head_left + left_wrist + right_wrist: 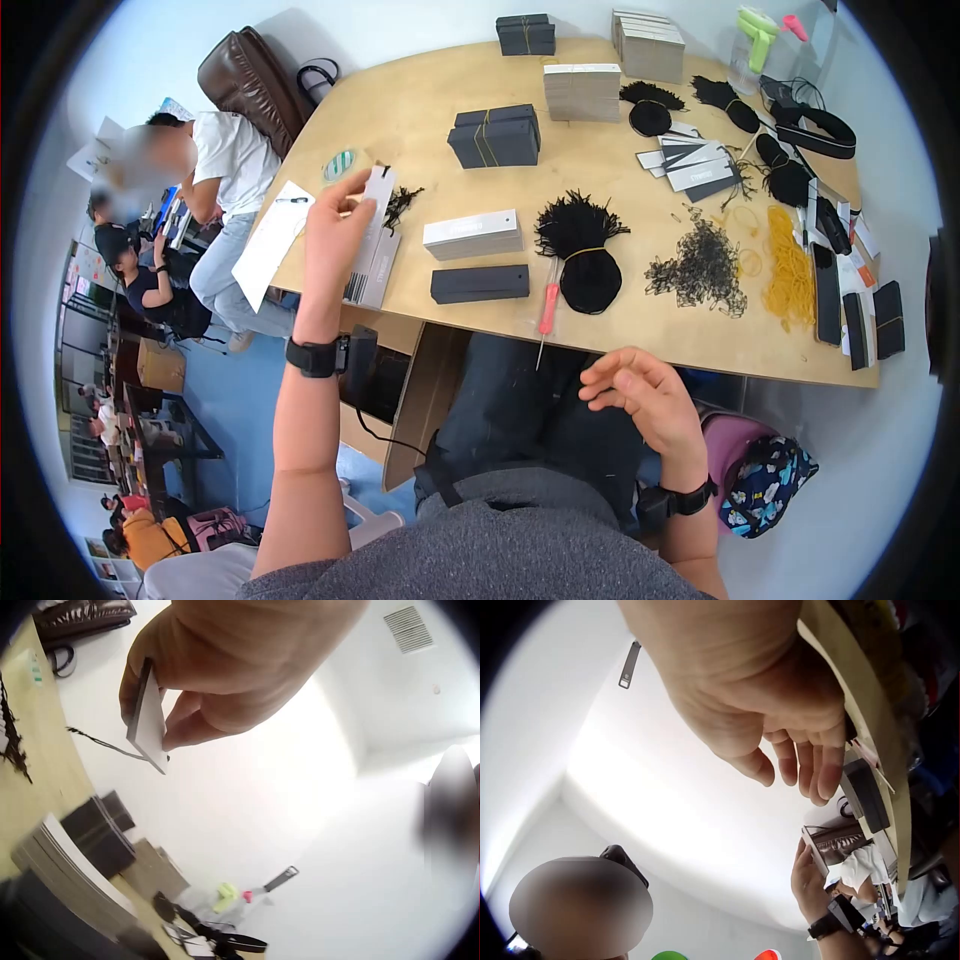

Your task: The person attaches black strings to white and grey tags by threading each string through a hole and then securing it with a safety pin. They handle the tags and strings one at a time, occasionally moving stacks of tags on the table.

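Note:
My left hand point(338, 225) pinches a thin white hang tag point(152, 731) between thumb and fingers. A dark string point(105, 742) trails from the tag in the left wrist view. Beneath and beside this hand lie white tags point(376, 272) in a row, with black strings point(402, 205) bunched at their far end. My right hand point(650, 400) is held just off the table's front edge, fingers loosely bent with nothing in them. A stack of white tags point(473, 235) and a stack of black tags point(480, 284) lie between the hands, left of a black string bundle point(590, 280).
A red-handled awl point(549, 305) points over the front edge of the table point(640, 340). Black pins point(705, 270) and yellow rubber bands point(790, 265) lie to the right. Banded black tag stacks point(495, 138) stand farther back. A white paper point(272, 245) overhangs the left edge.

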A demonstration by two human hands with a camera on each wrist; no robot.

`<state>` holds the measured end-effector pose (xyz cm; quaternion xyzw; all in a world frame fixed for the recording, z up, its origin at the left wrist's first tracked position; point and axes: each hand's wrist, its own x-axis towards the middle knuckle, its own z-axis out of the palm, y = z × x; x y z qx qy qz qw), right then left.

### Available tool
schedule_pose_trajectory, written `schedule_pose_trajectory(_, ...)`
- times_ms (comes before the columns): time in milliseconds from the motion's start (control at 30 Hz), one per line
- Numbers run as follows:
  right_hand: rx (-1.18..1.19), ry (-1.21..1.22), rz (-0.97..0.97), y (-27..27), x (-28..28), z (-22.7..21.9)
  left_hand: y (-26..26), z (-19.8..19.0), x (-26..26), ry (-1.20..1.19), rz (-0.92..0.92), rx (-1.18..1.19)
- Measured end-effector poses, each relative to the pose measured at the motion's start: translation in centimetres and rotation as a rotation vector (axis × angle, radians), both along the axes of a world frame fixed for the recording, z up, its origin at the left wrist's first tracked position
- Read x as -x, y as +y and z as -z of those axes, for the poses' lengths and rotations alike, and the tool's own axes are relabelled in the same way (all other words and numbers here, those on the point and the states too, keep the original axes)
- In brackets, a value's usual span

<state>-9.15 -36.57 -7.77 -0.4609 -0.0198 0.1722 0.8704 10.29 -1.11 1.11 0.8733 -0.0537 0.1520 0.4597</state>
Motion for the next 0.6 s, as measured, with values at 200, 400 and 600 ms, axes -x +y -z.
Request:
schedule_pose_trajectory(200, 0.041, 0.069, 0.025, -0.9, 1.0, 1.2, 2.8, 10.2, -0.2, -0.17, -0.196, -0.652)
schedule_pose_trajectory(400, 0.211, 0.04, 0.058, -0.3, 0.1, 0.8, 5.2, 12.8, -0.1, -0.34, -0.173, -0.697)
schedule_pose_trajectory(600, 1.02, -0.423, 0.457, 2.3, -3.5, 0.8, 7.0, 12.2, -0.3, -0.356, -0.048, -0.631)
